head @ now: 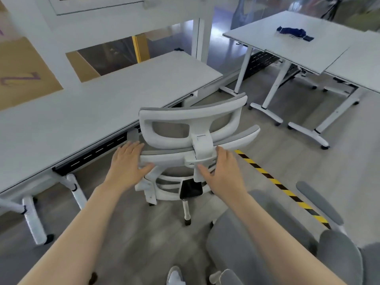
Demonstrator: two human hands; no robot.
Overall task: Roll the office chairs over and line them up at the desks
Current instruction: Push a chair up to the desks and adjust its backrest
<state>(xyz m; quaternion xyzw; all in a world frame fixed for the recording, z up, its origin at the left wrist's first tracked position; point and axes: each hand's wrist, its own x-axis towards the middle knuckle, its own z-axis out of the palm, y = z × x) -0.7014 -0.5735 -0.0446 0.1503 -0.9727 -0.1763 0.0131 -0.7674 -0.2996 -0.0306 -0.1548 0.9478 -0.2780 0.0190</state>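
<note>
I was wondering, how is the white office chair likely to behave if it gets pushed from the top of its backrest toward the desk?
The white office chair will probably roll easily, since its base ends in casters on smooth flooring. Both the left hand and right hand rest high on the backrest, so a hard shove might tilt it rather than roll it. It may also swivel off course before reaching the desk.

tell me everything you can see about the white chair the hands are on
The white office chair is seen from behind, facing the long white desk. It has a white plastic frame, a curved headrest with grey padding on a bracket, a grey mesh-looking back, a black mechanism under the seat and a white base on dark casters. It stands upright on the grey floor. The left hand and right hand lie open against the top of its backrest, either side of the bracket.
</note>
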